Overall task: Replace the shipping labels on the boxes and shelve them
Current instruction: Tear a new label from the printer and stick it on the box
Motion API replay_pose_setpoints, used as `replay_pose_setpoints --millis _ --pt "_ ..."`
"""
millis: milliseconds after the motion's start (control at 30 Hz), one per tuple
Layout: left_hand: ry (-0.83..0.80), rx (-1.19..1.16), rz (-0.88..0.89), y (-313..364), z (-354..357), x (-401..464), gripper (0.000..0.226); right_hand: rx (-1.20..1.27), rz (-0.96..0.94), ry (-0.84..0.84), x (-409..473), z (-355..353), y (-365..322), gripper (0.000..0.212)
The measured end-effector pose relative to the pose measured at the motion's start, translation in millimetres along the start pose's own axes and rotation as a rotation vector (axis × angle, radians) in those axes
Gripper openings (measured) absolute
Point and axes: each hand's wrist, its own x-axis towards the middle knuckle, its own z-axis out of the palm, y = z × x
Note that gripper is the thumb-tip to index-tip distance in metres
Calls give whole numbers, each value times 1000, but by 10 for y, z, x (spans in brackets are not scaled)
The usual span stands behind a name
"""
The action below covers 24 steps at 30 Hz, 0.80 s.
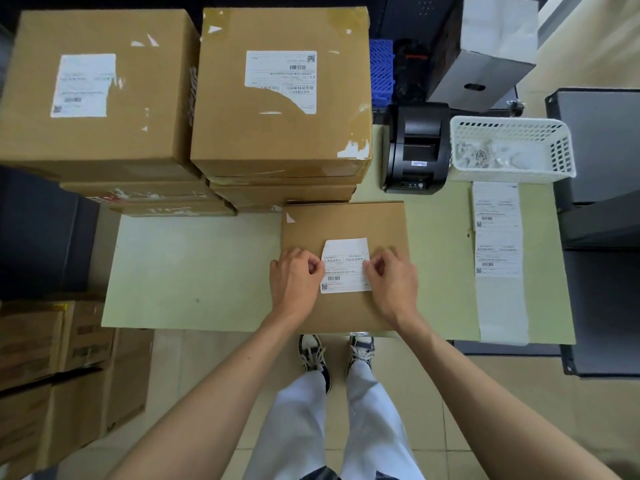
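Observation:
A flat cardboard box (346, 313) lies on the pale green table (194, 268) right in front of me. A white shipping label (344, 263) rests on its top, its far edge slightly lifted. My left hand (294, 280) pinches the label's left edge and my right hand (393, 280) pinches its right edge. Two stacks of larger boxes stand behind: the left top box (97, 133) carries a faded label, the right top box (280, 140) a partly torn label (280, 76). A strip of printed labels (498, 237) lies at the table's right.
A black label printer (415, 150) and a white plastic basket (509, 150) holding paper scraps sit at the back right. Dark shelving (606, 220) stands to the right. More cardboard boxes (52, 375) are stacked on the floor at the left.

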Motion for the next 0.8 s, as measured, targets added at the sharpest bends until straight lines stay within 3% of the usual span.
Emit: replay_pose_setpoints --millis 133,233,333,467,567,667,800 --pt "36 -10 4 -43 -31 1 23 -60 7 35 16 -84 2 24" --pt "58 4 98 -97 -97 5 22 -200 -120 64 19 -131 13 21" --pt "88 135 357 -145 -120 24 8 -292 -328 106 -4 -133 -21 23" --pt "-17 303 724 -104 -48 42 50 -410 -597 -39 -56 -79 -124 42" --pt "-175 387 710 -39 -31 19 66 -466 -613 -138 -80 -51 -145 52" --pt "-293 455 628 -39 -52 17 65 -495 -595 -177 -49 -40 -79 53" --pt "-274 465 616 -191 -90 51 62 -504 -560 -167 19 -98 65 51"
